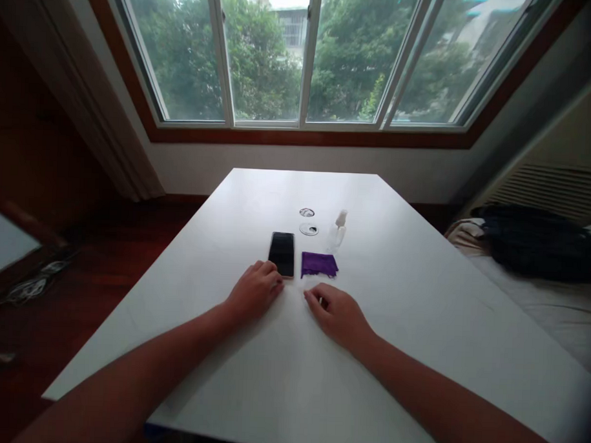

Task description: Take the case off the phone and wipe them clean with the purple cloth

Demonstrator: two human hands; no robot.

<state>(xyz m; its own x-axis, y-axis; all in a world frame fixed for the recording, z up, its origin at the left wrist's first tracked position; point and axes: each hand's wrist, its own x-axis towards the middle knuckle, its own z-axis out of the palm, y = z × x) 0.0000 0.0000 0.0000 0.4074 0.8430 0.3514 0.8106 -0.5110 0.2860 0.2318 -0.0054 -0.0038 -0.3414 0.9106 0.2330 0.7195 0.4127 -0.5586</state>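
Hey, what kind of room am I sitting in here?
Probably a room in a home, perhaps a bedroom: there's a curtain beside the wide window, and what looks like a bed at the right.

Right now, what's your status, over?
Left fingers at phone, lower-left corner. Right fingers curled near purple cloth. Phone flat, screen dark. Cloth beside it, not covering.

The left hand (257, 288) covers the lower left corner of the phone (281, 253); whether its fingers press there cannot be told. Right of the phone, the curled right hand (339, 317) hides its own palm, and the clear body of the spray bottle (339, 232) fades into the tabletop (217, 244). Far right of the phone, a dark heap (541, 246) is blurred, cut off by the frame's edge.
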